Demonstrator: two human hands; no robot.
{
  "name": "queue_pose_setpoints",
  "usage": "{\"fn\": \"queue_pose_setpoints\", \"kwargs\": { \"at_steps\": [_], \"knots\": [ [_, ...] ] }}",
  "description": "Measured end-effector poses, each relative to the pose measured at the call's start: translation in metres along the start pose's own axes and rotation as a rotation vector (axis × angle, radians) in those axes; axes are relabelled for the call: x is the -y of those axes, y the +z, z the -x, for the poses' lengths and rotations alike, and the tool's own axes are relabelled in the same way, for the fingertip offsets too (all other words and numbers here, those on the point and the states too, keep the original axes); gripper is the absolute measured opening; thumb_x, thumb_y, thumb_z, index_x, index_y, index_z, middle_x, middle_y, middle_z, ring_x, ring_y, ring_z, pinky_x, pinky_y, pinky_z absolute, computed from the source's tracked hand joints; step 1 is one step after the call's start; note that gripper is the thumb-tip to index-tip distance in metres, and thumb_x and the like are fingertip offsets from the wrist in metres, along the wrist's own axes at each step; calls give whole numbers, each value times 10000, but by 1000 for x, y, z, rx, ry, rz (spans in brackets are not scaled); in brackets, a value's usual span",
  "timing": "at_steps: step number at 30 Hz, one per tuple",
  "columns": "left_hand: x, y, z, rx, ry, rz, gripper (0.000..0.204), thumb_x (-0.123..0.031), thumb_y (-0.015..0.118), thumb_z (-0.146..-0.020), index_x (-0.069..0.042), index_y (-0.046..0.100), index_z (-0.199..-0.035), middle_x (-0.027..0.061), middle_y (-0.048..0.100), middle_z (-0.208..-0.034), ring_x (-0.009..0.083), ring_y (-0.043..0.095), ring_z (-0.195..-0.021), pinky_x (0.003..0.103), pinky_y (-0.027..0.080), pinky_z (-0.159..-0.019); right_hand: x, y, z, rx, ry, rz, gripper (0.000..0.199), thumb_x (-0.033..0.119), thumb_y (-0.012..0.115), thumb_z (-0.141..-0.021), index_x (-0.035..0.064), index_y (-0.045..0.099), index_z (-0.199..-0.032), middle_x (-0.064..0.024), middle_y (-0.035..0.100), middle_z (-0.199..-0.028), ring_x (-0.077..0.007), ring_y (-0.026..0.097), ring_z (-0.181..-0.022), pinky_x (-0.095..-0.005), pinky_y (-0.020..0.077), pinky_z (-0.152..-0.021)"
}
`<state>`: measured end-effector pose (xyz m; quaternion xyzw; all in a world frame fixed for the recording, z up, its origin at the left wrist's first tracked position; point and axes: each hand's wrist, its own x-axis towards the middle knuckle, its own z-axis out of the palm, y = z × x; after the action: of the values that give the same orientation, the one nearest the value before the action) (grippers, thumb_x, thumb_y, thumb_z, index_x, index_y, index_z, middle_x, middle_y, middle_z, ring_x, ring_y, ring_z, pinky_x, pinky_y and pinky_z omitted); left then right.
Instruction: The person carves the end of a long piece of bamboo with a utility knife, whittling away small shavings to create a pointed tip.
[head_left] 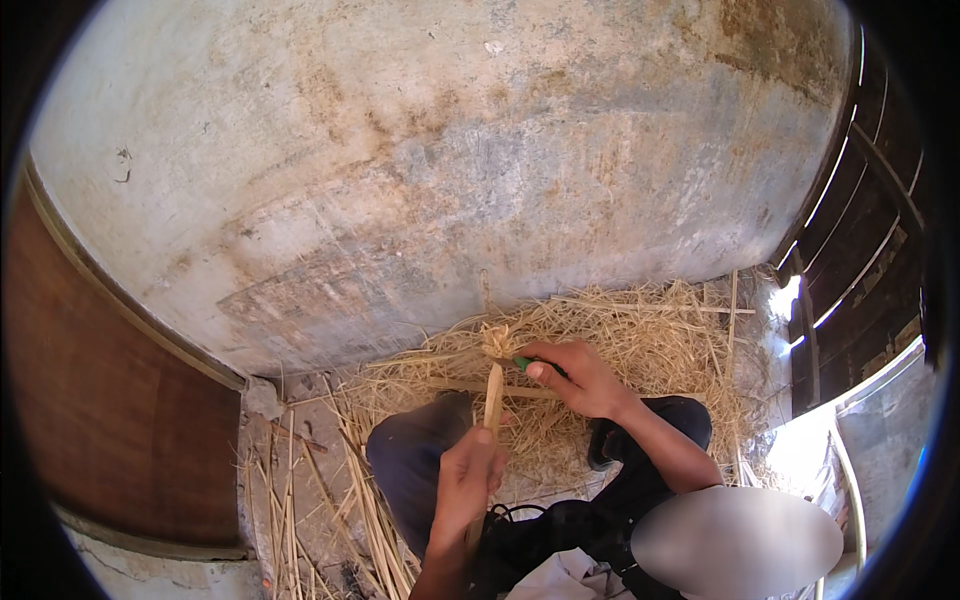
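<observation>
Left hand point(468, 475) is closed in a fist around a stick point(493, 400), its thumb side turned up and its knuckles toward the left; the stick is held steeply, its upper part projecting above the fist and its lower part seen below, close to the forearm. The left forearm is brought up from the lower edge, in front of the body, with only a slight lean to the right. By the right hand point(580, 378) a green-handled knife point(528, 364) is gripped, the fingers curled over the handle and the thumb laid along the near side; the handle is largely covered by the palm. The right forearm is slanted up and leftward from the lower right, over the right knee point(683, 415), so that the knife is pointed left and set against the stick near its top. Whether the edge is sunk into the wood cannot be told at this size. Just above the blade, a pale curled tuft point(497, 342) is seen at the stick's end. Between the knees and the stained wall point(500, 180), the floor point(768, 340) is covered by loose shavings point(640, 320), and long strips point(360, 470) are strewn beside the left knee point(405, 445).
</observation>
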<state>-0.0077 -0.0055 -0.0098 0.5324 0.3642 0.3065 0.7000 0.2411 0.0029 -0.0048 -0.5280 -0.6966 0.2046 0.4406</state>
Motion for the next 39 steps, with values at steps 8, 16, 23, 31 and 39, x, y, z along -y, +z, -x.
{"fn": "queue_pose_setpoints", "kwargs": {
  "at_steps": [8, 16, 23, 31, 39],
  "knots": [
    [4, -1, 1, -31, 66, 21, 445, -301, 474, -1160, -19, 601, -1481, -51, 473, -657, 39, 385, -534, 223, 306, -507, 3, 5, 6, -126, -97, 324, 291, 317, 645, -1036, 75, 682, -1194, -145, 728, -881, -383, 708, -717, -442, 554, -624],
    [3, 5, 1, -160, 99, 33, 303, -138, 659, -1064, 9, 677, -1329, -23, 576, -712, 42, 500, -578, 221, 401, -515, 16, -3, 4, -119, -77, 354, 270, 332, 684, -1008, 79, 671, -1102, -144, 694, -821, -375, 672, -661, -454, 527, -597],
    [3, 5, 5, -191, 133, 29, 299, -108, 730, -1015, 12, 686, -1285, -10, 614, -698, 53, 542, -561, 233, 426, -490, 21, -11, 1, -8, -192, 209, 288, 298, 759, -955, 73, 687, -1120, -150, 707, -862, -361, 690, -691, -432, 535, -612],
    [-3, 15, 13, -298, 267, -150, 322, -56, 758, -978, 57, 715, -1276, 5, 631, -784, 33, 536, -609, 228, 401, -511, 24, -18, -3, 22, -145, -36, 320, 266, 824, -906, 99, 783, -1175, -123, 784, -961, -294, 760, -787, -390, 583, -659],
    [5, 12, 8, -323, 336, -273, 303, -40, 756, -969, 101, 708, -1232, 28, 611, -774, 45, 501, -699, 235, 394, -573, 23, -10, 1, -57, -115, 54, 334, 267, 843, -883, 132, 808, -1186, -97, 788, -911, -259, 748, -720, -362, 580, -634]
  ]
}}
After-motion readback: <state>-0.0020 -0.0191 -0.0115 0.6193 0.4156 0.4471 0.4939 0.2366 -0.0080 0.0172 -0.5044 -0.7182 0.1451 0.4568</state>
